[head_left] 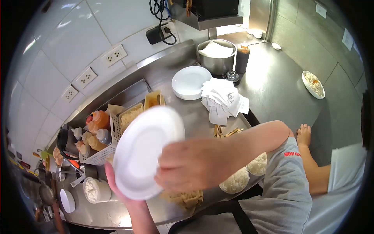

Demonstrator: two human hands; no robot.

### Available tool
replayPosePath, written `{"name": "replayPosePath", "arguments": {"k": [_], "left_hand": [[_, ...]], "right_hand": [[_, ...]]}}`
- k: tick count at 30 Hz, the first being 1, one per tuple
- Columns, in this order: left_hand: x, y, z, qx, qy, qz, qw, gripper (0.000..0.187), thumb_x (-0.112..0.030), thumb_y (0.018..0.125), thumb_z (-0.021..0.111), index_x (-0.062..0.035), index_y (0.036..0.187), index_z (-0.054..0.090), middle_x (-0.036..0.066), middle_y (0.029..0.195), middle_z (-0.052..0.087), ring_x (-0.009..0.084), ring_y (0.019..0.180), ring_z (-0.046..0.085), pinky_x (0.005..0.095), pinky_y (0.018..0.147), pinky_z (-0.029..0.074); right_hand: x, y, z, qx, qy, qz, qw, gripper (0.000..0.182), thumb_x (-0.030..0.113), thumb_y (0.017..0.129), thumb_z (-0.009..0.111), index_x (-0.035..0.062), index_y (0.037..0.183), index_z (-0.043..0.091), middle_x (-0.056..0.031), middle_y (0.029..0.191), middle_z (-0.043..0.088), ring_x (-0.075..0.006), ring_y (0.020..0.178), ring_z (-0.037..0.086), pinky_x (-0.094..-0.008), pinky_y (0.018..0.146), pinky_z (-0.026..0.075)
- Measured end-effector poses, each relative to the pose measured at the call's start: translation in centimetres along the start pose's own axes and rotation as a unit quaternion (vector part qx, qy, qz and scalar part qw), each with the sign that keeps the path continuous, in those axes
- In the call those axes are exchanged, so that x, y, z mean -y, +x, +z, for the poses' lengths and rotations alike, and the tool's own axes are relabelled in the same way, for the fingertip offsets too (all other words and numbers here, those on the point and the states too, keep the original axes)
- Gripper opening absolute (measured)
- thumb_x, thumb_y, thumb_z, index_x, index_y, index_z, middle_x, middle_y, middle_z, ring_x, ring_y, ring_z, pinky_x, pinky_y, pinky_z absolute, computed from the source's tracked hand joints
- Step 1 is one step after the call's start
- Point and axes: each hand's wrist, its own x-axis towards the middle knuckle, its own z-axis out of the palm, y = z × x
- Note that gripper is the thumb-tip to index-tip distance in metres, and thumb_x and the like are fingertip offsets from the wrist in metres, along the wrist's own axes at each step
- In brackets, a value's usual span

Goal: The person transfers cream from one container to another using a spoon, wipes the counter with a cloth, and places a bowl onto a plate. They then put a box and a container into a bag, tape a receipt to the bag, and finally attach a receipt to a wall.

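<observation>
My left hand [131, 203] is shut on a white oval dish [146, 134], gripping its lower edge with the thumb along the left rim. The dish is tilted so its bare inside faces me. Across its right side is my right hand [194, 163], blurred by motion, its fingers curled against or just over the inner surface. What those fingers hold, if anything, is hidden. Beneath my hands lies a crumpled tan cloth [185, 199]. Two bowls of rice [235, 182] stand under my right forearm.
A stack of white plates [191, 81], paper slips [224, 97], a steel pot [216, 58] and a dark bottle [242, 58] stand behind. Left are a basket of squeeze bottles [102, 155] and a white tub [96, 190]. Another person's hand [304, 134] rests at the right, below a rice dish [313, 84].
</observation>
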Motion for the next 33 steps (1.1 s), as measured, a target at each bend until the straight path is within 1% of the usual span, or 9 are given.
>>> {"name": "replayPosePath", "arguments": {"k": [2,5,6,9,12,15,24,28,33], "left_hand": [[-0.5,-1.4,-3.2,-0.034,0.139,0.076,0.987,0.058,-0.036,0.076,0.046,0.0025,0.118,0.036,0.017,0.121,0.041,0.0307,0.105,0.045,0.0432,0.089,0.037],[-1.0,-5.0,-3.9,-0.147,0.188,0.151,0.959,0.056,-0.034,0.073,0.048,-0.0024,0.118,0.036,0.016,0.118,0.041,0.0296,0.104,0.045,0.0429,0.087,0.039],[-0.9,-6.2,-3.3,-0.203,0.198,0.185,0.941,0.056,-0.035,0.073,0.049,-0.0042,0.119,0.036,0.015,0.117,0.041,0.0292,0.104,0.044,0.0432,0.086,0.040],[-3.4,-9.8,-7.8,-0.293,0.305,0.320,0.848,0.053,-0.032,0.071,0.050,-0.0005,0.112,0.040,0.019,0.111,0.044,0.0316,0.100,0.046,0.0431,0.080,0.042],[-4.1,-11.3,-3.9,-0.394,0.276,0.320,0.816,0.053,-0.030,0.067,0.051,0.0064,0.105,0.046,0.022,0.104,0.049,0.0331,0.093,0.050,0.0421,0.075,0.045],[-5.1,-12.5,-5.9,-0.471,0.279,0.372,0.750,0.058,-0.031,0.063,0.051,0.0070,0.106,0.046,0.022,0.104,0.050,0.0338,0.093,0.050,0.0437,0.075,0.045],[-5.6,-13.2,-8.5,-0.478,0.220,0.357,0.772,0.060,-0.031,0.063,0.052,0.0058,0.110,0.044,0.020,0.107,0.049,0.0349,0.096,0.050,0.0469,0.076,0.045],[-6.3,-13.6,-10.3,-0.342,0.182,0.336,0.859,0.060,-0.030,0.062,0.051,0.0050,0.110,0.045,0.020,0.107,0.049,0.0352,0.096,0.049,0.0474,0.076,0.045],[-5.4,-12.8,-8.8,-0.481,0.210,0.344,0.779,0.059,-0.030,0.062,0.051,0.0045,0.110,0.045,0.020,0.108,0.049,0.0351,0.097,0.049,0.0478,0.075,0.045]], "right_hand": [[-0.8,-0.2,0.5,0.090,0.073,-0.076,0.990,0.022,0.014,0.068,0.056,0.0053,0.088,0.055,-0.0092,0.097,0.049,-0.0265,0.093,0.044,-0.0347,0.081,0.038],[-10.3,-2.3,-1.3,0.112,0.219,0.172,0.954,0.020,0.016,0.070,0.058,0.0117,0.089,0.060,-0.0098,0.107,0.047,-0.0242,0.102,0.042,-0.0359,0.084,0.036],[-15.6,-4.1,-1.7,0.092,0.188,0.381,0.901,0.014,0.014,0.071,0.056,0.0084,0.083,0.062,-0.0103,0.103,0.050,-0.0229,0.096,0.046,-0.0339,0.080,0.038],[-30.5,-11.8,-1.8,0.118,-0.314,0.419,0.844,0.018,0.017,0.073,0.050,0.0020,0.075,0.060,-0.0133,0.076,0.060,-0.0282,0.077,0.056,-0.0372,0.068,0.046],[-35.8,-17.0,-0.7,-0.005,-0.298,0.531,0.793,0.020,0.022,0.075,0.049,0.0076,0.080,0.063,-0.0114,0.086,0.060,-0.0284,0.082,0.055,-0.0374,0.072,0.045],[-36.3,-17.1,-0.2,0.196,-0.319,0.560,0.740,0.029,0.032,0.075,0.048,0.0091,0.084,0.064,-0.0112,0.089,0.060,-0.0273,0.084,0.056,-0.0353,0.071,0.045],[-37.4,-18.6,0.3,0.195,-0.320,0.585,0.719,0.031,0.036,0.072,0.049,0.0107,0.080,0.065,-0.0090,0.084,0.061,-0.0252,0.079,0.058,-0.0336,0.069,0.046],[-37.7,-20.1,0.8,-0.062,-0.223,0.646,0.728,0.019,0.025,0.068,0.062,0.0094,0.078,0.066,-0.0102,0.081,0.062,-0.0238,0.077,0.058,-0.0322,0.072,0.044],[-38.6,-21.6,0.5,-0.144,-0.144,0.679,0.705,0.022,0.028,0.066,0.063,0.0113,0.080,0.066,-0.0096,0.079,0.062,-0.0221,0.075,0.058,-0.0307,0.070,0.044]]}}
